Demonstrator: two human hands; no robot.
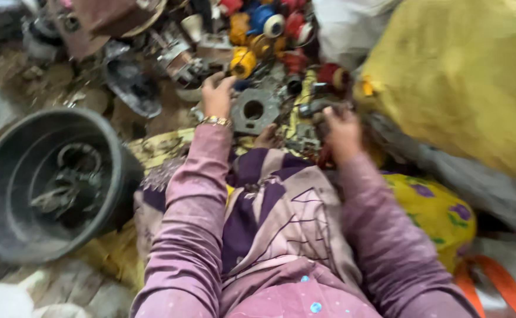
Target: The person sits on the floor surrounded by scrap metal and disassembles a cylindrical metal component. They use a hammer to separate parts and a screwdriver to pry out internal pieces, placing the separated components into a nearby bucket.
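Observation:
My left hand (216, 94) reaches forward into a heap of scrap parts (269, 35), fingers curled near a yellow spool-like piece (243, 62) and beside a grey metal plate with a round hole (253, 111). A gold bangle sits on that wrist. My right hand (341, 131) is lower right of the plate, fingers closed down over dark metal pieces (314, 109); blur hides what it grips. Both arms wear mauve sleeves. Purple and pink patterned cloth covers my lap.
A black round tub (10, 194) holding metal parts stands at left. A big yellow sack (464, 76) fills the upper right, with a grey sack below it. Red, blue and yellow spools lie at top. An orange strap (499, 282) is at lower right.

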